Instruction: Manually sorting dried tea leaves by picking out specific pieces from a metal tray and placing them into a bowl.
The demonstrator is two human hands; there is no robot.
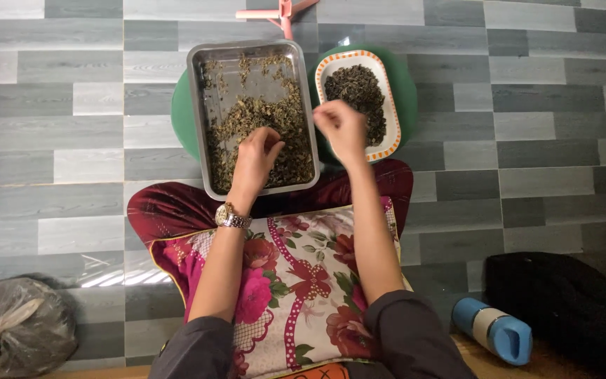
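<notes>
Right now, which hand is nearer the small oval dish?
The right hand. It hovers at the near left rim of the oval dish, over the dark leaves. The left hand is farther left, down in the metal tray.

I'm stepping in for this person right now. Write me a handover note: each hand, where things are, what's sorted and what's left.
Left hand: fingers down in the dried leaves in the metal tray, picking.
Right hand: fingers pinched together, between the tray and the oval dish; whether it holds a piece is too small to tell.
Done: a dark pile lies in the dish.
Left: most of the leaves remain in the tray.
Both sit on a green stool.
</notes>
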